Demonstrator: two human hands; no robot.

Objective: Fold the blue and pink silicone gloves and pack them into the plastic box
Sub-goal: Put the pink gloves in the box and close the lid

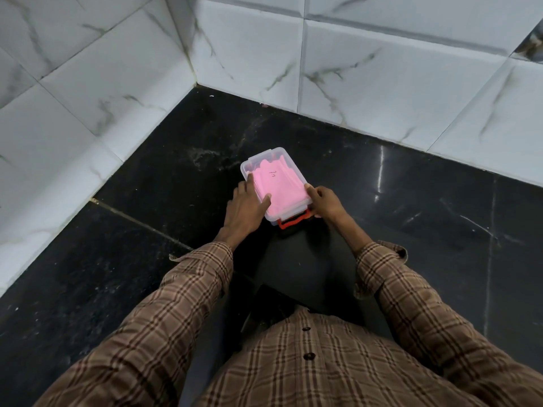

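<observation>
A clear plastic box (266, 155) with a red latch (293, 221) at its near end stands on the black floor just past my knee. Its clear lid lies on top, and a folded pink silicone glove (279, 183) shows through it. No blue glove can be seen; whether it lies under the pink one I cannot tell. My left hand (245, 208) rests on the box's left side, with straight fingers and thumb pressing on the lid. My right hand (324, 202) grips the box's near right corner, fingers curled round the edge.
The black polished floor (411, 230) meets white marble-look tiled walls (88, 98) in a corner just beyond the box. My dark-trousered knee (302, 259) and brown checked sleeves fill the near part of the view.
</observation>
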